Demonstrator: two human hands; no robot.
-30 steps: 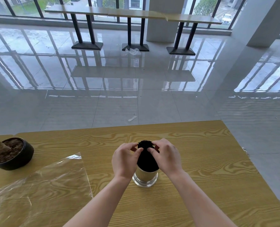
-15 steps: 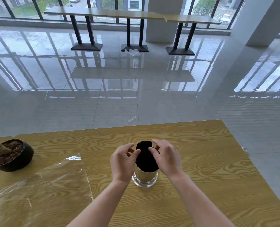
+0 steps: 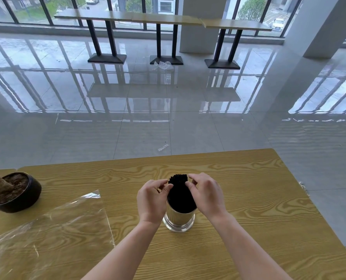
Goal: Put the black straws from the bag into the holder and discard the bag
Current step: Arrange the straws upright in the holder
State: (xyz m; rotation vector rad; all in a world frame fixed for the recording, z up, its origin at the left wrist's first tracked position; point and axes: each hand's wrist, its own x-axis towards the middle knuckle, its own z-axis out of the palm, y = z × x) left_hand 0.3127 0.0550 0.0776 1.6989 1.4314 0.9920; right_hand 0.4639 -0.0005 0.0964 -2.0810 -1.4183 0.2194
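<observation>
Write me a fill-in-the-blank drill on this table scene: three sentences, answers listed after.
1. The left hand and right hand hold the straws near their ____.
2. The clear bag lies on the table to the ____ of the holder.
3. The straws standing in the holder are ____ in colour.
Missing words: tops; left; black.

bright daylight comes through the big windows (image 3: 36,9) ahead of me. the shiny floor (image 3: 168,102) glares with it. lines bend near the edges.
</observation>
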